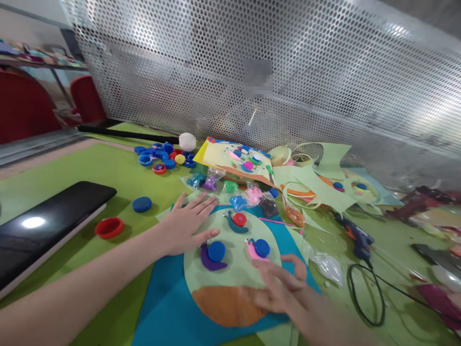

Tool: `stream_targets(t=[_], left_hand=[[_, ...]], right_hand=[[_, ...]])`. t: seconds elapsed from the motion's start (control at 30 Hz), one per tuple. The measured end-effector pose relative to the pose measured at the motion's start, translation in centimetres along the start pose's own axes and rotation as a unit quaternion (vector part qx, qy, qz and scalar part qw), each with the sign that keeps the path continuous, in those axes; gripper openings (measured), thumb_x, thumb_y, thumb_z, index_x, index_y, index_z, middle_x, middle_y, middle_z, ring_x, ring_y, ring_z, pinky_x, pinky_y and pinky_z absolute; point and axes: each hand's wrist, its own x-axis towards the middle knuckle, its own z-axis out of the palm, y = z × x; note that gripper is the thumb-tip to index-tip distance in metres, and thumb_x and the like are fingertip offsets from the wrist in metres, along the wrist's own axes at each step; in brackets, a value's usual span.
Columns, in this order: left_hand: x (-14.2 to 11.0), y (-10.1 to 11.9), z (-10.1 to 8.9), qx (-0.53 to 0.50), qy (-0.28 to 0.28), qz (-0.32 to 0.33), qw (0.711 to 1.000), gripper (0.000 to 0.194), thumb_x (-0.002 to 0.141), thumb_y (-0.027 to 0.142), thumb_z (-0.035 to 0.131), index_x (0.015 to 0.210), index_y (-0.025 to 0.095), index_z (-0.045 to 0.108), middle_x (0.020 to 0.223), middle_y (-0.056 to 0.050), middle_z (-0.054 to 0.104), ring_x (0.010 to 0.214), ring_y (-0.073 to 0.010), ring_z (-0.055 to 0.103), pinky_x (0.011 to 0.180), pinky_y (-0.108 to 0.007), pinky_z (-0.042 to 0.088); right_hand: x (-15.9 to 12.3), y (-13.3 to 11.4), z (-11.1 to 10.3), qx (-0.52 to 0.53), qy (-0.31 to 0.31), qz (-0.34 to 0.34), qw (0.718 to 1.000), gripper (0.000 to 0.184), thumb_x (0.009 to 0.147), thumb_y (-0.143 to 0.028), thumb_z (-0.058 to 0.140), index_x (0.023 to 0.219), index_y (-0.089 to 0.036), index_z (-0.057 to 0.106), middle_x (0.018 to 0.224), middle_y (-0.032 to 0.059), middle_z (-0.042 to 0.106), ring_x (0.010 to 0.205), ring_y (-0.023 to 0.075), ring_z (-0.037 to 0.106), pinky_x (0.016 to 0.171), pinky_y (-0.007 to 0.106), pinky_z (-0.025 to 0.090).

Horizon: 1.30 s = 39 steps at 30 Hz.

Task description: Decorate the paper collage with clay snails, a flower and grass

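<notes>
Hands apart. Left hand point(189, 225): palm down, fingers spread, at 10–11 o'clock on the pale green disc point(236, 276). Right hand point(288, 293): blurred, fingers parted and loosely bent, at 4 o'clock; can't tell if it touches the pink snail point(258, 251). Disc lies on blue sheet point(162, 298), between the hands. On disc, from its centre: pink snail 2 o'clock, purple snail point(213, 258) 10, teal snail point(236, 222) 12, brown patch point(228, 305) 6. Glue gun point(357, 239): 2 o'clock from right hand. Loose blue cap point(141, 204): 9–10 from left.
</notes>
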Motion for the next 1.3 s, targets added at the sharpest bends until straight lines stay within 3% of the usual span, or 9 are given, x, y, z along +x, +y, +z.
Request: stream_targets(t=[0.13,0.27,0.47,0.6,0.73,1.0,1.17,1.3], left_hand=[[0.0,0.0,-0.2,0.000,-0.006,-0.003,1.000,0.072,0.086,0.065,0.015,0.142,0.019,0.010,0.151,-0.001,0.010,0.139,-0.0257,0.008,0.109,-0.058,0.003],[0.0,0.0,-0.1,-0.003,-0.003,-0.004,1.000,0.072,0.086,0.066,0.015,0.142,0.020,0.011,0.151,-0.001,0.011,0.139,-0.0258,0.009,0.109,-0.056,0.004],[0.0,-0.2,0.2,-0.005,0.011,0.003,1.000,0.071,0.086,0.066,0.015,0.142,0.023,0.010,0.151,-0.003,0.012,0.139,-0.0270,0.012,0.108,-0.058,0.003],[0.1,-0.3,0.4,-0.006,0.019,0.007,1.000,0.072,0.086,0.066,0.016,0.142,0.023,0.011,0.151,-0.003,0.013,0.139,-0.0279,0.012,0.108,-0.059,0.003],[0.1,-0.3,0.5,-0.010,0.027,0.011,1.000,0.073,0.085,0.067,0.016,0.142,0.022,0.014,0.151,-0.004,0.014,0.139,-0.0283,0.012,0.108,-0.059,0.003],[0.2,-0.4,0.8,-0.008,0.033,0.011,0.999,0.073,0.085,0.068,0.015,0.142,0.023,0.015,0.151,-0.004,0.015,0.139,-0.0270,0.013,0.109,-0.055,0.001],[0.2,-0.4,0.7,-0.008,0.034,0.012,0.999,0.073,0.085,0.067,0.014,0.142,0.022,0.015,0.151,-0.003,0.014,0.139,-0.0277,0.013,0.108,-0.058,0.002],[0.2,-0.3,0.7,-0.007,0.033,0.013,0.999,0.072,0.086,0.067,0.017,0.142,0.023,0.017,0.150,-0.003,0.015,0.139,-0.0275,0.013,0.109,-0.056,0.002]], right_hand=[[-0.5,0.8,-1.7,0.040,-0.016,0.005,0.999,0.067,0.097,-0.035,0.028,0.142,-0.021,-0.021,0.117,0.0019,0.061,0.124,0.0231,0.041,0.101,0.045,0.037],[-0.1,1.1,-1.5,0.050,-0.051,-0.016,0.997,0.064,0.098,-0.030,0.024,0.140,-0.022,-0.024,0.119,0.0030,0.060,0.123,0.0246,0.042,0.098,0.047,0.041],[0.4,0.9,-1.4,0.078,-0.047,-0.015,0.996,0.072,0.096,-0.035,0.032,0.139,-0.026,-0.026,0.117,-0.0001,0.061,0.124,0.0233,0.041,0.095,0.044,0.044],[0.5,0.6,-1.3,0.086,-0.039,-0.007,0.996,0.075,0.096,-0.035,0.035,0.139,-0.024,-0.026,0.123,0.0034,0.057,0.123,0.0228,0.042,0.096,0.041,0.043],[0.8,0.2,-1.0,0.088,-0.048,-0.007,0.995,0.077,0.095,-0.033,0.037,0.140,-0.023,-0.024,0.119,0.0024,0.060,0.126,0.0246,0.039,0.097,0.045,0.042],[0.8,-1.1,0.9,0.003,-0.032,0.015,0.999,0.058,0.096,-0.013,0.019,0.143,-0.015,-0.015,0.125,0.0030,0.057,0.131,0.0204,0.033,0.099,0.047,0.040],[1.1,-1.3,1.3,0.038,-0.074,0.017,0.996,0.064,0.095,-0.017,0.029,0.144,-0.016,-0.014,0.133,-0.0014,0.050,0.135,0.0180,0.025,0.105,0.038,0.033],[2.1,-1.2,1.1,0.083,-0.096,0.020,0.992,0.063,0.097,-0.028,0.030,0.143,-0.021,-0.013,0.132,-0.0017,0.051,0.133,0.0180,0.028,0.106,0.040,0.030]])
